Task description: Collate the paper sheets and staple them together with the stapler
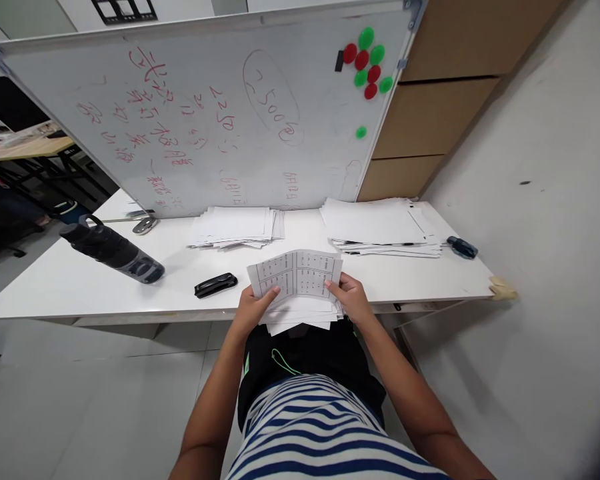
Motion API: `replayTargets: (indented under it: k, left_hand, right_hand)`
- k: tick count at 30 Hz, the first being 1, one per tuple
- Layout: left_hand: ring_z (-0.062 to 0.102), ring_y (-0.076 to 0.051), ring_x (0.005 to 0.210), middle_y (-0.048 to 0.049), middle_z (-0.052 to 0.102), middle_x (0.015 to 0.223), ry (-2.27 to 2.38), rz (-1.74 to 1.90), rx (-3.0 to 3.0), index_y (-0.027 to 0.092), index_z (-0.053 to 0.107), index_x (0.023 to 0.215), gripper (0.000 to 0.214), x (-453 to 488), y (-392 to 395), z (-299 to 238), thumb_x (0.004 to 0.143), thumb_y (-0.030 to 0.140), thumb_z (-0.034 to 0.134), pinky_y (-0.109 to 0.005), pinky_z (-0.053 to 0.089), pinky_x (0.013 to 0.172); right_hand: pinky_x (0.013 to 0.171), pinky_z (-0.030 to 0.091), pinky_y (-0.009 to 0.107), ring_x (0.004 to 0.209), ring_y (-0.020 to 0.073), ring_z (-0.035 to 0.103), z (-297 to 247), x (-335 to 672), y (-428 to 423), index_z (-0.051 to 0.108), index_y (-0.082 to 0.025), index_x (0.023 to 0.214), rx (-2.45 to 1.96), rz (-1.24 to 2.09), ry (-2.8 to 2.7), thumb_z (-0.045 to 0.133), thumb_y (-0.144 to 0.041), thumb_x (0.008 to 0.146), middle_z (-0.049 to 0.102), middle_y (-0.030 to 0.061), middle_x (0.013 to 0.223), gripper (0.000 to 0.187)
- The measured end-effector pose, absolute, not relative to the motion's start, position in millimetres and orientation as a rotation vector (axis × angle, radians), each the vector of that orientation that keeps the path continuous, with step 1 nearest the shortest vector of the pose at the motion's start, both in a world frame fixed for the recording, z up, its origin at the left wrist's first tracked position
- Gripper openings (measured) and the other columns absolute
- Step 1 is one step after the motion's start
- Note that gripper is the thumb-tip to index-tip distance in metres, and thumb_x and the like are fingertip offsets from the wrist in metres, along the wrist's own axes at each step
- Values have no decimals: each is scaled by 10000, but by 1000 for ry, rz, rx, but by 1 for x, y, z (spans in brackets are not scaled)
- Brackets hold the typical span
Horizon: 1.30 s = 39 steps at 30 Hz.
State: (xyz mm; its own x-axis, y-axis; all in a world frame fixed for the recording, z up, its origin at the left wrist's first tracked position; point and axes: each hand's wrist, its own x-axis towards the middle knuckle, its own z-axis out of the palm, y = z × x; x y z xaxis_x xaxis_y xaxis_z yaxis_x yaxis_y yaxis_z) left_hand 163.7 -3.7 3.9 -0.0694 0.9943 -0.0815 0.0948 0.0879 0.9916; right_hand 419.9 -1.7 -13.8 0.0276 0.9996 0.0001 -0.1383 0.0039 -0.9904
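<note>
Between my two hands is a printed sheet of paper (296, 273), creased down its middle and raised at the desk's front edge. My left hand (256, 305) is closed on its left side, thumb lying over the print. On the opposite side my right hand (351, 299) pinches the sheet, its thumb also on the front face. More loose white papers (303, 313) lie just below the sheet, near my lap; what supports them is hidden. A black stapler (216, 285) rests on the desk to the left of my left hand.
On the white desk (180, 293) stand two paper stacks, a left one (237, 225) and a right one (375, 223). A dark bottle (115, 253) leans at left in view. Behind rises a whiteboard (190, 87) with red writing and magnets. A dark blue object (463, 247) sits far right.
</note>
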Motion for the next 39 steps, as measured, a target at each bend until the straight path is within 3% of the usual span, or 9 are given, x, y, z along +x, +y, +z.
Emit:
replayTargets:
  k: [6,19,22,25,29,31,34,39]
  left_hand:
    - [685,-297,1059,-107,753,1080,1355,1192,1238,168,760,1007,442,163,-6,-6,689,470,813,-444,551,938]
    - [695,-297,960,-103,764,948,1510,1214,1238,168,760,886,363,151,-3,-10,681,466,801,-411,551,833]
    - [683,-272,936,-86,756,942,1561,1228,1344,194,750,931,357,144,-2,-5,720,483,762,-385,531,833]
    - [666,-240,962,-74,740,1000,1644,1295,1559,223,712,1097,383,123,2,1,812,476,677,-373,490,917]
    - [536,-328,1240,-141,655,1257,1969,1036,1947,215,628,1264,501,73,21,-2,818,441,667,-456,372,1066]
    - [477,-369,1302,-166,593,1352,2104,823,1976,200,587,1310,588,48,33,-9,782,433,697,-471,367,1058]
    - [589,-347,1134,-152,662,1231,2136,637,1877,195,625,1227,499,24,46,-22,805,459,652,-421,442,931]
    - [625,-292,987,-109,702,1102,2075,727,1828,222,656,1126,443,16,45,-29,799,520,629,-359,454,812]
  right_hand:
    - [938,515,430,1041,272,671,-22,412,-16,743,-228,1074,-1181,1073,-1154,685,-486,834,745,58,1100,357]
    - [758,536,372,805,242,659,-20,413,-18,762,-258,903,-1316,731,-1456,599,-513,884,726,40,840,303]
    - [705,540,360,776,247,664,-21,415,-19,762,-241,902,-1366,833,-1397,609,-556,863,726,37,802,353]
    - [725,552,369,815,260,683,-26,420,-22,755,-218,963,-1382,965,-1266,634,-572,842,748,41,854,394]
    - [872,550,409,994,275,689,-31,432,-25,726,-226,1075,-1382,1010,-1109,658,-541,838,756,53,1061,400]
    - [927,535,428,1053,279,678,-32,436,-26,723,-222,1084,-1390,1036,-1089,667,-526,836,745,60,1124,397]
    - [912,542,452,1024,291,690,-35,439,-28,731,-206,1071,-1394,1129,-1041,688,-517,822,754,75,1096,401]
    - [861,556,442,951,290,707,-36,431,-28,740,-186,1059,-1328,1299,-981,708,-508,807,769,81,1006,411]
